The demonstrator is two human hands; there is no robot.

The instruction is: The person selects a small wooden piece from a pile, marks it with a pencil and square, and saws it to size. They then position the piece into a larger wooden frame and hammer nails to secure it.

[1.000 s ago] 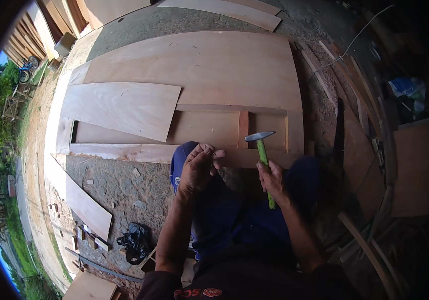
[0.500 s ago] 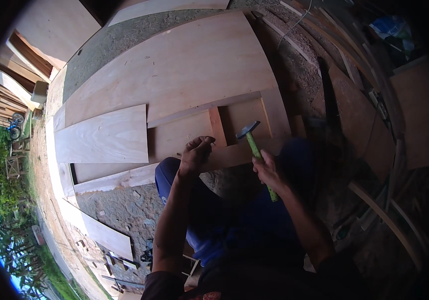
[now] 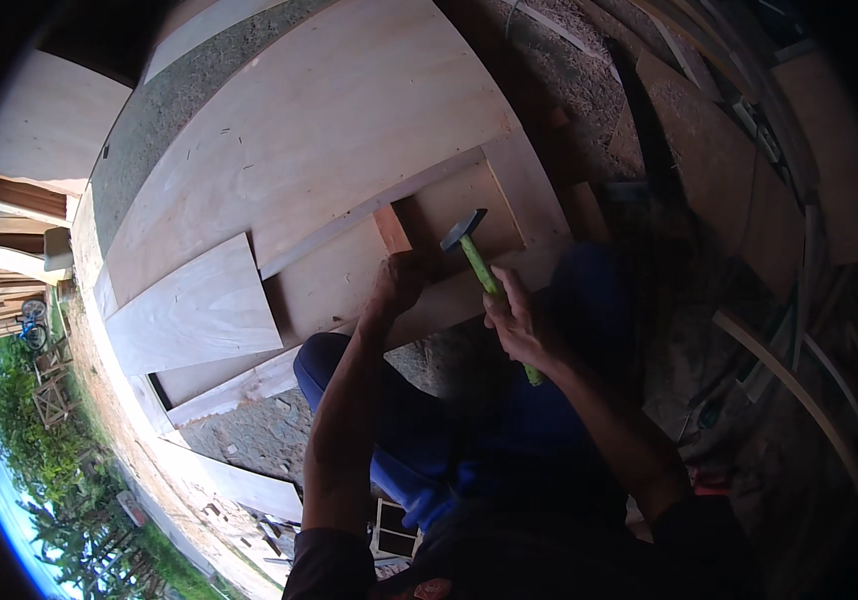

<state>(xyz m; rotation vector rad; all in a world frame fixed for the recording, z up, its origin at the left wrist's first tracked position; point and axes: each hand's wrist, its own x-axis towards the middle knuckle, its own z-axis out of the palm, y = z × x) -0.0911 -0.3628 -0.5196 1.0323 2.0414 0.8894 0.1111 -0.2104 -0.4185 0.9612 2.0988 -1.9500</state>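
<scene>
My right hand (image 3: 517, 318) is wrapped round the green handle of a hammer (image 3: 480, 262), whose dark metal head is raised over a recess in the wooden frame (image 3: 534, 190). Fingers closed together, my left hand (image 3: 399, 284) is at the near end of a short reddish wood crosspiece (image 3: 389, 230) in that frame. Whatever the left fingertips pinch, if anything, is too small and dark to make out. A loose piece of plywood (image 3: 194, 310) lies across the frame's left part.
Beyond the frame spreads a large plywood sheet (image 3: 339, 110) with a few small slivers on it. Boards and strips (image 3: 789, 400) lie on the dark ground at right. My knees, in blue trousers, touch or nearly touch the near edge. A bicycle (image 3: 32, 325) stands far left.
The view has turned and shifted. My left hand has moved onto the crosspiece's near end, while the right still holds the hammer up, its head a little nearer that hand.
</scene>
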